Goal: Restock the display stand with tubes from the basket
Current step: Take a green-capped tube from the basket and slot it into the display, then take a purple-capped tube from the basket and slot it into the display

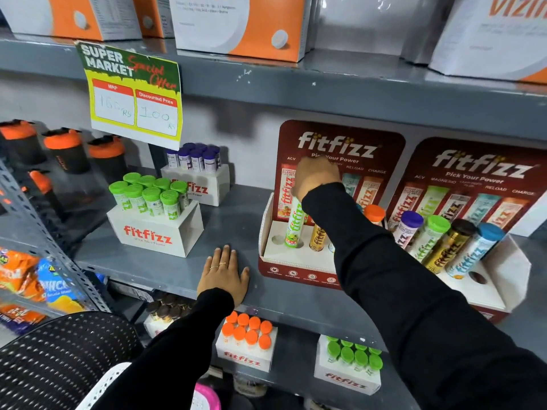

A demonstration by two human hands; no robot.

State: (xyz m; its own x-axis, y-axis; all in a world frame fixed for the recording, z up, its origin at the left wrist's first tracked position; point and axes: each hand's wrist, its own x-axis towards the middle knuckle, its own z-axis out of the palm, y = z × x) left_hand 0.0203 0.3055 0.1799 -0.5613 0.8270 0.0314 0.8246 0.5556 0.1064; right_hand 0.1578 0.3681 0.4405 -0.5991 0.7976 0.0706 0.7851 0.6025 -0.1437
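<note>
A red and white display stand (296, 255) sits on the grey middle shelf (236, 226). My right hand (316, 177) grips the top of a green tube (294, 224) that stands in the stand's second hole. The first hole (277, 240) at the left is empty. A yellow tube (317, 238) stands to the right of the green one, and an orange-capped tube (374, 213) shows behind my sleeve. My left hand (223, 275) lies flat on the shelf edge, fingers spread. A black perforated basket (65, 356) is at the lower left, its contents hidden.
A second stand (491, 288) with several tubes is at the right. White boxes of green-capped tubes (154, 214) and purple-capped tubes (195, 173) stand at the left. A price sign (133, 93) hangs from the upper shelf. Boxes of orange-capped tubes (247, 338) and green-capped tubes (352, 359) sit below.
</note>
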